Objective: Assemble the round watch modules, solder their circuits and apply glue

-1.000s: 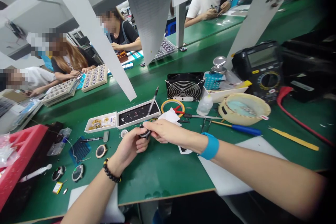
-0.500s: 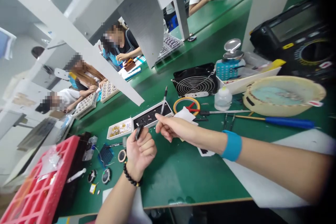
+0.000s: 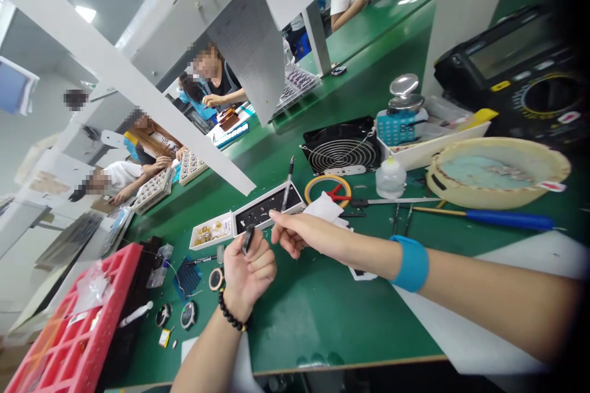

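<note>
My left hand [image 3: 251,271], with a black bead bracelet at the wrist, is closed with its fingers curled in. Between thumb and forefinger it grips a small black rounded piece [image 3: 247,239]. Just to the right, my right hand [image 3: 299,234] has a blue wristband behind it. Its thumb points toward the left hand and its fingers are curled; whatever they hold, if anything, is hidden. A pen [image 3: 289,181] slants over a white box with a black lining [image 3: 249,218], behind the right hand. Whether the hand touches that pen I cannot tell.
Left of my hands lie watch cases [image 3: 188,315], a small battery [image 3: 165,338] and a red compartment tray [image 3: 87,319]. A white box of small yellow parts [image 3: 196,241], a fan [image 3: 341,150], yellow tape [image 3: 318,181], a round bowl [image 3: 498,193] and a blue-handled screwdriver [image 3: 511,220] stand around. Co-workers sit beyond.
The black piece in my left hand has turned slightly and sits more upright. My right hand stays almost in place. The camera view has shifted a little.
</note>
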`<state>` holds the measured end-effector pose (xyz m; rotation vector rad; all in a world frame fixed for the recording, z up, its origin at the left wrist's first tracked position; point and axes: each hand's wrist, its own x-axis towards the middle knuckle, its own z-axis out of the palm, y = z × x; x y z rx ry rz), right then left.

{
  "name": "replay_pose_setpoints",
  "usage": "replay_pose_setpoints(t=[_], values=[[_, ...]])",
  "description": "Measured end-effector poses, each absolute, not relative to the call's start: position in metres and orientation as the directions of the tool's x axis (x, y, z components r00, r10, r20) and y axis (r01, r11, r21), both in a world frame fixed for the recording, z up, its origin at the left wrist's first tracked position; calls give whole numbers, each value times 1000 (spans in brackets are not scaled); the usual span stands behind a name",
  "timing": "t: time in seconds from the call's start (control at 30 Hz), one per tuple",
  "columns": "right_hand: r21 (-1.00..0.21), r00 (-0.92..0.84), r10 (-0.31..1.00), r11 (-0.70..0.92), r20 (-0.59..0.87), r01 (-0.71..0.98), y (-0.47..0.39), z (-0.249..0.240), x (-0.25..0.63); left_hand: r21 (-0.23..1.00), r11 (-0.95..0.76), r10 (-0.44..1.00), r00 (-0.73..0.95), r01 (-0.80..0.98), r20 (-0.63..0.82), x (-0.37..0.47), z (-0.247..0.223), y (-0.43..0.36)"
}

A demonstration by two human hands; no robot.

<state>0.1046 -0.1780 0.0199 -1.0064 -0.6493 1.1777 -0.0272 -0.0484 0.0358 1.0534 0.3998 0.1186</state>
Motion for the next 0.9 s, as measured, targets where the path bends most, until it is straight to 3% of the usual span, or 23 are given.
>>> replay_pose_setpoints(t=[0.07,0.17,0.27,0.33,0.63,0.9], values=[[-889,328,937,45,-120,-455,-179,22,104,919,388,300,934,69,-196,-26,36,-51],[-879,370,911,18,-182,-476,-183,27,103,997,73,400,916,0,-30,-26,32,-56],[-875,313,930,-19,-193,-483,-187,28,99,977,-213,423,898,-30,120,-29,27,-57],[-873,257,952,-19,-164,-487,-188,27,96,955,-294,413,894,-49,173,-30,25,-56],[-805,124,982,-42,-143,-591,-189,22,98,918,-393,409,883,-56,229,-34,28,-55],[-757,62,989,-61,-133,-651,-189,20,95,939,-340,402,893,-60,202,-34,25,-54]])
